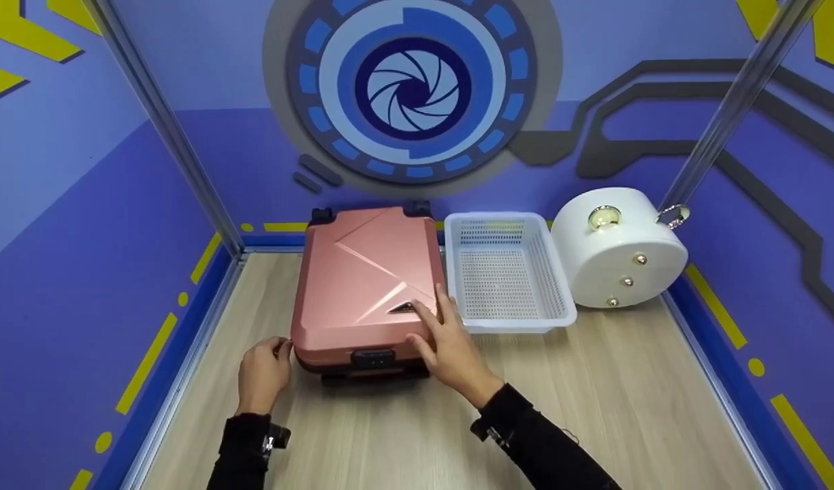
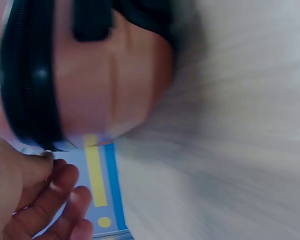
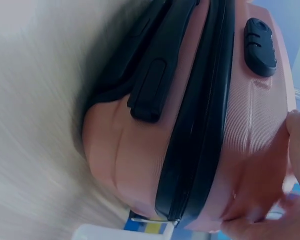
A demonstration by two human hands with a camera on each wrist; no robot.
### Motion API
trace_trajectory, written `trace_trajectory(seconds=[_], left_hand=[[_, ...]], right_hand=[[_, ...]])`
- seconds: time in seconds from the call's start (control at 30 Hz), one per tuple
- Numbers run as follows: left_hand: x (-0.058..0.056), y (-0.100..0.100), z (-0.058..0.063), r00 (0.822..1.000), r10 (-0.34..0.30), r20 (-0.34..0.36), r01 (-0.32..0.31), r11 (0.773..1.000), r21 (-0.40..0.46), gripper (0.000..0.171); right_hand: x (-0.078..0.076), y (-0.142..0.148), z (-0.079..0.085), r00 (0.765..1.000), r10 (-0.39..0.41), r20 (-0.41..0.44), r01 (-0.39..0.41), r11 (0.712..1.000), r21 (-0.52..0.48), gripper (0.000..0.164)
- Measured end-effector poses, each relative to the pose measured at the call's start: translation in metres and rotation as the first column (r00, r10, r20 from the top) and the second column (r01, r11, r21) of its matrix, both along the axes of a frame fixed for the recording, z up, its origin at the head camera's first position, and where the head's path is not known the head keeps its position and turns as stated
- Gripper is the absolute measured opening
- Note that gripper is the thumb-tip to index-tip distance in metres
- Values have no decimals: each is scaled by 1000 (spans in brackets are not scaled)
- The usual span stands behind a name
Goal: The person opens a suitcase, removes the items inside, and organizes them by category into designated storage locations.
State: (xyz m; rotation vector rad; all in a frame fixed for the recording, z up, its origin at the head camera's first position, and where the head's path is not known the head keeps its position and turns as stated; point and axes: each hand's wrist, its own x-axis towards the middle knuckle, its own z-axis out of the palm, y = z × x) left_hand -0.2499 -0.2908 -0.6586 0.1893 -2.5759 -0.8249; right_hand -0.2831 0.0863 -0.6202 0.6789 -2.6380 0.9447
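A pink hard-shell suitcase (image 1: 369, 272) lies flat on the table, its lid upward and its wheels toward the back wall. Around its side runs a black zipper (image 2: 27, 75). My left hand (image 1: 263, 371) is at the front left corner, thumb and forefinger pinching the zipper pull, mostly hidden by the fingers. My right hand (image 1: 457, 350) rests on the lid near the front right corner with fingers spread. On the front side sit a black combination lock (image 3: 260, 47) and a black carry handle (image 3: 162, 65).
A white perforated plastic basket (image 1: 508, 325) stands close to the suitcase's right side. Right of it, against the back corner, is a white rounded case (image 1: 617, 252) with gold studs and ring handles. Metal-framed blue panels (image 1: 62, 238) enclose the wooden table (image 1: 634, 408).
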Motion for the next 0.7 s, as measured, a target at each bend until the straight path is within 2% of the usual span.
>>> trace_trajectory(seconds=[0.07,0.13,0.23,0.3,0.37,0.43,0.57,0.7], left_hand=[[-1,3,4,1000,4,0,-4,999,45,26],[-2,5,9,1000,9,23,-12,990,140,40],[-2,11,17,998,-26,64,6,955,295,59],[-2,17,22,994,-71,87,35,932,361,64],[-1,24,26,990,-108,90,66,922,381,67],[-1,30,28,992,-108,70,74,922,381,70],[5,40,30,1000,-17,3,15,931,365,66],[17,51,30,995,91,-31,-76,945,317,57]], right_hand=[[2,0,-2,998,-33,46,35,998,-49,75],[5,1,-5,993,-61,100,69,995,-75,81],[8,1,-7,984,-79,159,95,991,-96,84],[9,1,-6,984,-76,162,92,991,-95,84],[8,0,-4,987,-66,145,81,991,-103,84],[6,0,-3,990,-57,125,70,992,-102,84],[0,3,-4,994,-35,106,43,997,-71,84],[-8,6,-7,995,2,99,1,999,-34,82]])
